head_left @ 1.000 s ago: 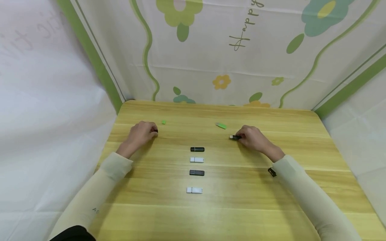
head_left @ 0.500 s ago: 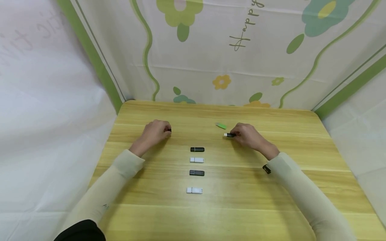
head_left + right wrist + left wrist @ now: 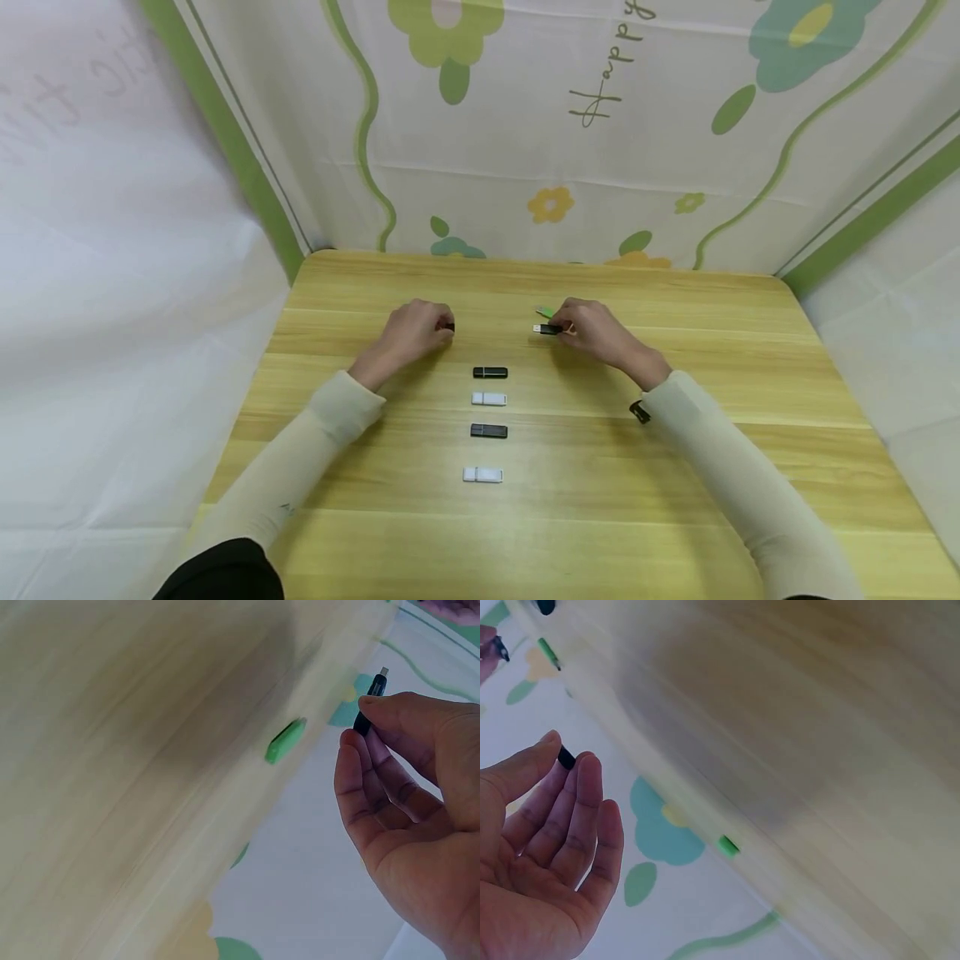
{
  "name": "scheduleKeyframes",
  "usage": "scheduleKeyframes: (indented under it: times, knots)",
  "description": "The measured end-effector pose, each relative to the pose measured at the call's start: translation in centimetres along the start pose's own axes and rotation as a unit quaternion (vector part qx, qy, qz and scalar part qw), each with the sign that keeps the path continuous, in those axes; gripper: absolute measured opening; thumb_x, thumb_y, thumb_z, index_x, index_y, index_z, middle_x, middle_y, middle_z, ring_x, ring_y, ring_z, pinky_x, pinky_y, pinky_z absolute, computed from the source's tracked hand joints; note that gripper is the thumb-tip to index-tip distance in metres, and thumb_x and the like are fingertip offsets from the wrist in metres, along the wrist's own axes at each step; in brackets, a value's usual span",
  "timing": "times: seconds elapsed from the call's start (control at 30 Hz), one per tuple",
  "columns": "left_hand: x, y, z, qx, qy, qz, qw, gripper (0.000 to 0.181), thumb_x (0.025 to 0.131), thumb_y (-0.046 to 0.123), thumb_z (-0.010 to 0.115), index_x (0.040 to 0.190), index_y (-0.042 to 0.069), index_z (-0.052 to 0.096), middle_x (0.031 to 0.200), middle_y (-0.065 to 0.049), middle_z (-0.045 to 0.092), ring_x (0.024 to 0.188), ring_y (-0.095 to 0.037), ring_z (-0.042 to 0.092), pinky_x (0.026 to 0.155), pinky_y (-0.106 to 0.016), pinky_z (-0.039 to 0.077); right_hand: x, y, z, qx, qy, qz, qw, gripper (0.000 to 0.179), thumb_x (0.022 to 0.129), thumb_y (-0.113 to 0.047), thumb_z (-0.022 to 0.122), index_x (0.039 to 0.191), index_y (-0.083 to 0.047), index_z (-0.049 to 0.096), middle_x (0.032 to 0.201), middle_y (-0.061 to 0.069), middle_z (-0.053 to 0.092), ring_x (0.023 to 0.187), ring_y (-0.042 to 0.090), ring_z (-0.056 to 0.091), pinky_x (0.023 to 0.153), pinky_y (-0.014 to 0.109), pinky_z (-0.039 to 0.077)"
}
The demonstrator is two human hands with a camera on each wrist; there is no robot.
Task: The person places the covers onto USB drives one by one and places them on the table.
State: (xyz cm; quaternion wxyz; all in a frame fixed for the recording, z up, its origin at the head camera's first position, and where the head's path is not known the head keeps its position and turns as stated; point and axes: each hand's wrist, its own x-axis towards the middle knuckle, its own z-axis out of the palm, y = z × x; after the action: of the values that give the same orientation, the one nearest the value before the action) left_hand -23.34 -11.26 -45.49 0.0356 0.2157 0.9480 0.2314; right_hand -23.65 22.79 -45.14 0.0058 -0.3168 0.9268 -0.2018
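Near the far side of the table, my left hand (image 3: 408, 333) pinches a small black cap (image 3: 567, 758) between thumb and fingertips. Opposite it, my right hand (image 3: 596, 329) holds a black USB flash drive (image 3: 371, 705) by its rear end, its bare metal plug pointing left. Cap and drive are apart, with a gap between the hands. An uncapped green flash drive (image 3: 545, 312) lies just behind the right fingers, partly covered by them. In the left wrist view a green cap (image 3: 729, 846) lies on the table; the left hand hides it in the head view.
Nearer to me, capped flash drives lie in a column: a black one (image 3: 491, 372), a white one (image 3: 489, 399), another black one (image 3: 489, 431) and another white one (image 3: 483, 475). A patterned curtain (image 3: 465, 150) hangs behind the wooden table (image 3: 570, 517).
My left hand has moved right with the black cap, passing in front of the green cap. My right hand has moved left with the black flash drive, narrowing the gap.
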Motion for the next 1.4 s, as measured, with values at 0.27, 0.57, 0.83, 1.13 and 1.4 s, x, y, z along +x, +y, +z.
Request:
scheduleKeyframes:
  times: [0.27,0.57,0.83,1.13,1.4]
  knots:
    - [0.8,1.6,0.6,0.0,0.001,0.014,0.9999,0.009,0.099,0.013,0.076,0.104,0.007,0.08,0.097,-0.006,0.078,0.087,-0.019,0.071,0.08,-0.039,0.059,1.2,-1.3,0.1,-0.008,0.007,-0.027,0.9996,0.02,0.086,0.007,0.082,0.105,0.001,0.08,0.101,0.015,0.073,0.089,0.027,0.073,0.078,0.041,0.062]
    - [0.7,1.9,1.3,-0.009,-0.004,0.006,0.9999,0.009,0.098,0.012,0.076,0.105,0.006,0.079,0.097,-0.006,0.078,0.086,-0.019,0.07,0.079,-0.038,0.059,3.0,-3.1,0.9,-0.003,-0.004,-0.041,0.9991,0.019,0.088,0.004,0.082,0.107,-0.001,0.08,0.102,0.013,0.074,0.092,0.026,0.072,0.078,0.041,0.061]
    - [1.1,2.5,1.6,-0.019,-0.002,0.026,0.9995,0.009,0.099,0.012,0.076,0.106,0.007,0.079,0.099,-0.006,0.078,0.085,-0.018,0.07,0.078,-0.036,0.059,4.1,-4.2,1.7,-0.002,-0.012,-0.045,0.9989,0.017,0.091,0.001,0.081,0.107,-0.002,0.081,0.103,0.011,0.075,0.093,0.024,0.071,0.08,0.039,0.06]
    - [1.4,3.0,1.8,-0.007,0.003,0.034,0.9994,0.009,0.097,0.012,0.078,0.105,0.007,0.081,0.098,-0.006,0.079,0.086,-0.019,0.071,0.076,-0.038,0.059,4.4,-4.9,2.3,0.007,-0.011,-0.054,0.9985,0.016,0.091,0.001,0.08,0.107,-0.003,0.081,0.102,0.011,0.075,0.092,0.022,0.07,0.077,0.039,0.06]
    - [1.6,3.3,1.9,-0.004,0.0,0.039,0.9992,0.01,0.097,0.013,0.078,0.106,0.008,0.08,0.095,-0.005,0.077,0.081,-0.017,0.067,0.072,-0.035,0.057,4.5,-5.1,2.7,0.014,-0.017,-0.059,0.998,0.017,0.091,0.001,0.081,0.107,-0.003,0.081,0.101,0.01,0.074,0.089,0.021,0.07,0.076,0.036,0.06]
